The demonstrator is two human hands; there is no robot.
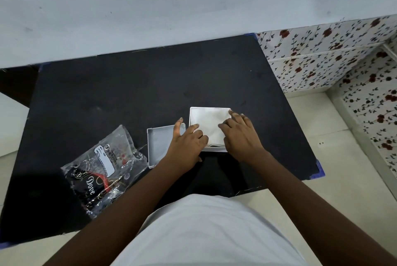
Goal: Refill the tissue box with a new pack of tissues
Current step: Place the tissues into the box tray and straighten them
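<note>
tissues [209, 122] in box [214, 149] | 2 hands: left [185, 144], right [240, 136] flat on tissues, released

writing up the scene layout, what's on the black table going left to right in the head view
Empty plastic wrapper → lid lying open side up → left hand → tissue box with the tissues in it → right hand.
</note>
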